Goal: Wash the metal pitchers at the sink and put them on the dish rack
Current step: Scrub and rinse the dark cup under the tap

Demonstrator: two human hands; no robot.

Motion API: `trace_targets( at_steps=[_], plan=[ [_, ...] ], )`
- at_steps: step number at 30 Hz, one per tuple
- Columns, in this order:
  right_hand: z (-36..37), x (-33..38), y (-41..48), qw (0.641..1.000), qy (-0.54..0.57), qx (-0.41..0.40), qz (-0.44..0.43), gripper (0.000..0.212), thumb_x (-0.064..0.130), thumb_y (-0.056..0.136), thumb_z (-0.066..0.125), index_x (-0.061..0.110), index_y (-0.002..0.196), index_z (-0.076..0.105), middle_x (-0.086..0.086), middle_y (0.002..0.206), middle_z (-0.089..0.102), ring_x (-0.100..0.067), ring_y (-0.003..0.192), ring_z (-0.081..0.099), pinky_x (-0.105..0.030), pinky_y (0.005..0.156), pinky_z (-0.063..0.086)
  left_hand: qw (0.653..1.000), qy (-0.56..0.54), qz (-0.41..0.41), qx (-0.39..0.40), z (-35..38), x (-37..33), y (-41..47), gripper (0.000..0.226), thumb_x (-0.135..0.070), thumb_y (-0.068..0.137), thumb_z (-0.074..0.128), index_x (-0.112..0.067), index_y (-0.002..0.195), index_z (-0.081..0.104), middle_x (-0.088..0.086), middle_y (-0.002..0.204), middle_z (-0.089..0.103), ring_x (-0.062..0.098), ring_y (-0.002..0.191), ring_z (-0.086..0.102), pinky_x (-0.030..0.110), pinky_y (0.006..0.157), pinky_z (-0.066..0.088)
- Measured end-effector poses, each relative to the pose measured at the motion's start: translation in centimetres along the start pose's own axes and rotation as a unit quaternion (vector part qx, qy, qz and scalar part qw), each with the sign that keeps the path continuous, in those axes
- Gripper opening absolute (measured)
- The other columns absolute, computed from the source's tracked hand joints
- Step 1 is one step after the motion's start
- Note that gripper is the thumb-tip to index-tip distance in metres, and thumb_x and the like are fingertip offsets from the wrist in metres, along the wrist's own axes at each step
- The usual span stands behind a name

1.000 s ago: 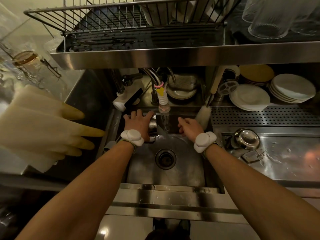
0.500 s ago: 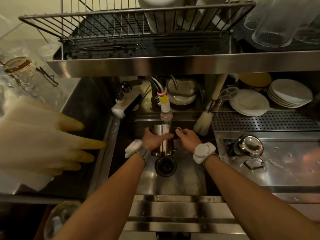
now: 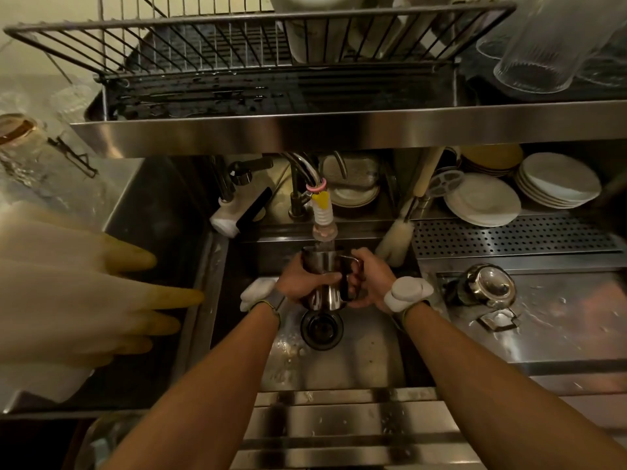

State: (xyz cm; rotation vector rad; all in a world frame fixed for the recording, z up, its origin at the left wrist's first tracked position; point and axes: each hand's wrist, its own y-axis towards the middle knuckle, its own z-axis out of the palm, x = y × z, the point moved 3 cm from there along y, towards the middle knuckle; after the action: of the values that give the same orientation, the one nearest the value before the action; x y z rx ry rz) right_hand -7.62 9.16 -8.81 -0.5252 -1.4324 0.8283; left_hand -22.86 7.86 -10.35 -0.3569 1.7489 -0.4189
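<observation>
A shiny metal pitcher (image 3: 320,262) stands upright in the air over the sink (image 3: 366,354), right under the tap's nozzle (image 3: 324,228). My left hand (image 3: 300,283) wraps around its body from the left. My right hand (image 3: 371,279) grips its handle on the right. A second metal pitcher (image 3: 485,286) lies on its side on the wet steel counter to the right of the sink. The wire dish rack (image 3: 203,45) sits on the shelf above, with a white vessel in it.
The drain (image 3: 322,329) lies below the pitcher. A bottle brush (image 3: 397,242) leans at the sink's back right. Stacked plates (image 3: 481,200) sit behind a perforated tray (image 3: 509,234). Rubber gloves (image 3: 78,286) hang at the left. Upturned glasses (image 3: 536,52) stand on the upper right shelf.
Both hands lifted the pitcher from the back of the sink and hold it upright under the tap. The view tilted up slightly.
</observation>
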Motion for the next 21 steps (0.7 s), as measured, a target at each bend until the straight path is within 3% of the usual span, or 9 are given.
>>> trace_targets(
  at_steps=[3,5,7,10,13,15,21],
  plan=[
    [-0.2,0.1,-0.2,0.995,-0.09,0.032,-0.011,0.038,0.038,0.093,0.044,0.012,0.065,0.051,-0.006,0.063,0.046,-0.02,0.065,0.051,-0.043,0.072,0.05,0.998,0.048,0.048,-0.007,-0.6,0.2,0.8,0.071,-0.02,0.046,0.091,-0.013,0.111,0.062,0.005,0.106,0.07,0.017,0.103,0.066,0.041,0.098,0.05],
    [0.1,0.1,-0.3,0.989,-0.139,0.034,-0.025,0.037,0.035,0.093,0.047,0.009,0.069,0.056,-0.007,0.062,0.048,-0.019,0.065,0.052,-0.04,0.068,0.053,0.993,0.1,0.054,-0.014,-0.8,0.8,1.3,0.098,-0.027,0.037,0.091,-0.008,0.126,0.053,0.008,0.118,0.066,0.023,0.114,0.062,0.049,0.101,0.047],
    [0.4,0.2,-0.1,0.986,-0.162,0.023,-0.04,0.033,0.029,0.093,0.051,0.01,0.066,0.054,-0.006,0.059,0.044,-0.018,0.059,0.047,-0.036,0.066,0.051,0.99,0.126,0.066,-0.022,-1.1,1.2,1.2,0.107,-0.018,0.043,0.092,-0.006,0.136,0.04,0.006,0.128,0.058,0.025,0.122,0.054,0.04,0.103,0.044],
    [0.1,0.3,0.7,0.979,-0.191,-0.013,-0.074,0.034,0.021,0.092,0.053,0.013,0.06,0.046,-0.004,0.055,0.04,-0.017,0.053,0.041,-0.032,0.065,0.046,0.985,0.17,0.031,-0.019,-1.5,0.6,-0.4,0.102,-0.005,0.06,0.087,-0.008,0.145,0.03,0.008,0.136,0.051,0.026,0.13,0.047,0.03,0.1,0.04],
    [0.0,0.2,1.2,0.974,-0.194,-0.02,-0.115,0.031,0.017,0.094,0.048,0.018,0.063,0.049,0.0,0.06,0.043,-0.013,0.053,0.041,-0.026,0.055,0.039,0.977,0.202,-0.047,-0.046,-1.8,1.9,-0.7,0.091,-0.017,0.068,0.084,-0.009,0.144,0.035,0.006,0.139,0.05,0.024,0.128,0.049,0.026,0.101,0.041],
    [0.6,0.0,1.3,0.968,-0.212,-0.01,-0.131,0.029,0.017,0.095,0.046,0.021,0.066,0.051,0.003,0.063,0.045,-0.01,0.054,0.041,-0.025,0.053,0.037,0.966,0.234,-0.087,-0.06,-1.8,2.8,-0.8,0.085,-0.03,0.066,0.085,-0.012,0.139,0.045,0.009,0.136,0.055,0.024,0.123,0.054,0.032,0.101,0.045],
    [-0.2,-0.2,0.9,0.964,-0.233,-0.02,-0.123,0.029,0.019,0.095,0.045,0.026,0.068,0.049,0.005,0.067,0.046,-0.008,0.058,0.042,-0.025,0.056,0.04,0.954,0.274,-0.114,-0.051,-2.0,3.5,-1.1,0.07,-0.048,0.071,0.077,-0.016,0.129,0.053,0.007,0.13,0.06,0.022,0.116,0.058,0.03,0.1,0.046]
  ],
)
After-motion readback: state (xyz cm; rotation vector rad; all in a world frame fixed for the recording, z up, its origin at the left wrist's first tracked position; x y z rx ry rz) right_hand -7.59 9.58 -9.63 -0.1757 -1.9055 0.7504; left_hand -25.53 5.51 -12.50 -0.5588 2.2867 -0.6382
